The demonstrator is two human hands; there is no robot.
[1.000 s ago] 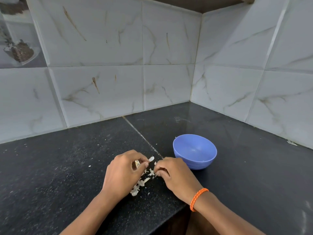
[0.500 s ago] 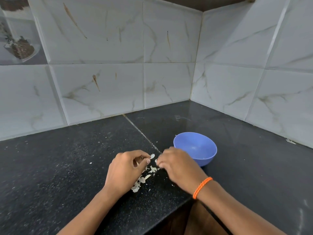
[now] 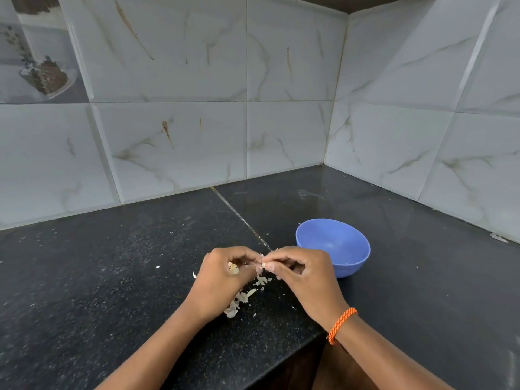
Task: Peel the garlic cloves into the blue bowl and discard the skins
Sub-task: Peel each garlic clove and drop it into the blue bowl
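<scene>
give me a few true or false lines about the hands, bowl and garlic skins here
1. The blue bowl stands right of both hands. True.
2. The bowl is full of peeled cloves. False: the part of its inside that shows is bare.
3. Garlic skins lie on the black counter below the hands. True.
4. The orange wristband is on the left wrist. False: it is on the right wrist.
5. The left hand and right hand meet at their fingertips, pinching something small. True.

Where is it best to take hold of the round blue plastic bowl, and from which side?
Pinch the round blue plastic bowl at its far right rim, coming from above. It stands upright and open, its visible inside looks empty, and the right hand blocks the near left side.
</scene>
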